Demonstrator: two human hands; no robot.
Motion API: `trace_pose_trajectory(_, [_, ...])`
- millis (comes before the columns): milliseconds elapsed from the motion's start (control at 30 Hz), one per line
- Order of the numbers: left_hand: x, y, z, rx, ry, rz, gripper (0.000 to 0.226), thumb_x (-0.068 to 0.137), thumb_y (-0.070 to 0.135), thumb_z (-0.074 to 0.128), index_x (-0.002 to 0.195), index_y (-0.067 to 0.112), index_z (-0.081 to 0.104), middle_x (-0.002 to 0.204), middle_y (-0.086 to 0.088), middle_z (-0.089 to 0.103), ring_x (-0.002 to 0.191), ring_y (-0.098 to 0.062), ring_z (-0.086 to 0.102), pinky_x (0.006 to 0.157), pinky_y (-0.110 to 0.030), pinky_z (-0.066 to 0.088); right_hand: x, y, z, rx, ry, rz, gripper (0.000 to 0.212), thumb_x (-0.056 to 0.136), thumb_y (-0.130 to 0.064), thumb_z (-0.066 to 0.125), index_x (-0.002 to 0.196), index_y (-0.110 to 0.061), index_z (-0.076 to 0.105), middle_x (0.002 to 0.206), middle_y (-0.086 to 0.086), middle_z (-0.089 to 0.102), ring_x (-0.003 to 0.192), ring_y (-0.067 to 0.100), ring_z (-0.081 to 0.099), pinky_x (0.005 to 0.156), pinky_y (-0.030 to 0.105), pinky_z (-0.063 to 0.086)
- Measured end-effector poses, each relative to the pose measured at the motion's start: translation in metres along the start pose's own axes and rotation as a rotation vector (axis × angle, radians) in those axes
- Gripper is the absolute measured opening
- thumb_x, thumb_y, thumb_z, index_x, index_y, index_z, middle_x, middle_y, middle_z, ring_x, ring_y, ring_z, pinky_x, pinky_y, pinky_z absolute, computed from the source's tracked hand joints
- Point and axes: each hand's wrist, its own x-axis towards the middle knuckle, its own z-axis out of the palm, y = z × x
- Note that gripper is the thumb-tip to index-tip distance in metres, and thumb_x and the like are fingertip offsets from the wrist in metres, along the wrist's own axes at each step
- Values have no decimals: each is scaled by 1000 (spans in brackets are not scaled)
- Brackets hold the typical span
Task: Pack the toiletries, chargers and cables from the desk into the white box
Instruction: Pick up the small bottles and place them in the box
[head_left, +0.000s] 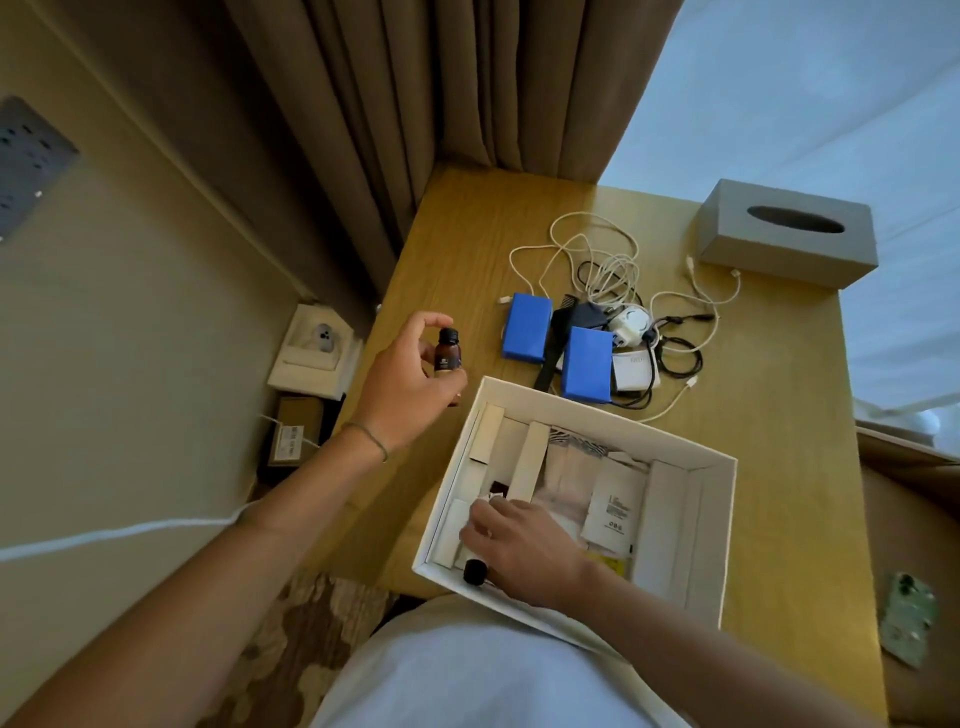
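Left grip pinches bottle upright.

Wooden desk set against beige wall. Brown pleated curtain behind, sheer white drape at right, daylight through it. Patterned carpet below. Grey tissue box at rear corner.

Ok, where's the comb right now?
In the head view, the comb lies on the desk between the two blue boxes, just beyond the white box.
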Motion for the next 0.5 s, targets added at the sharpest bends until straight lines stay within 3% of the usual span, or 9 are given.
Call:
trace_pose_trajectory(233, [-20,14,22,327,-142,170,47,89,27,69,129,37,49,88,12,65,61,-9,63,50,-22,55,0,3,6,63,-99,67,33,85,-8,59,117,-7,62,116,10,52,92,27,55,63,39,52])
trace_pose_trajectory(333, [-27,15,39,413,-181,184,45,90,28,66,131,35,48,83,12,60,65,-5,56,55,-17,45,-3,-2,8,45,-42,108,27,89,-11,54,114,-5,64,108,11,56,84,27,57,61,37,49])
trace_pose_trajectory(400, [-33,14,51,475,-198,222,43,90,26,65,129,33,48,81,14,55,66,-6,54,56,-18,41,-3,-6,8,32,-17,113,21,84,-11,61,104,-8,68,99,8,59,77,24,57,57,32,42])
trace_pose_trajectory(500, [-44,10,71,592,-232,255,45,86,25,65,126,32,46,104,6,56,81,-18,59,65,-28,51,-1,-7,3,89,-46,133,25,72,-2,69,97,-8,70,91,12,65,72,28,60,51,31,40])
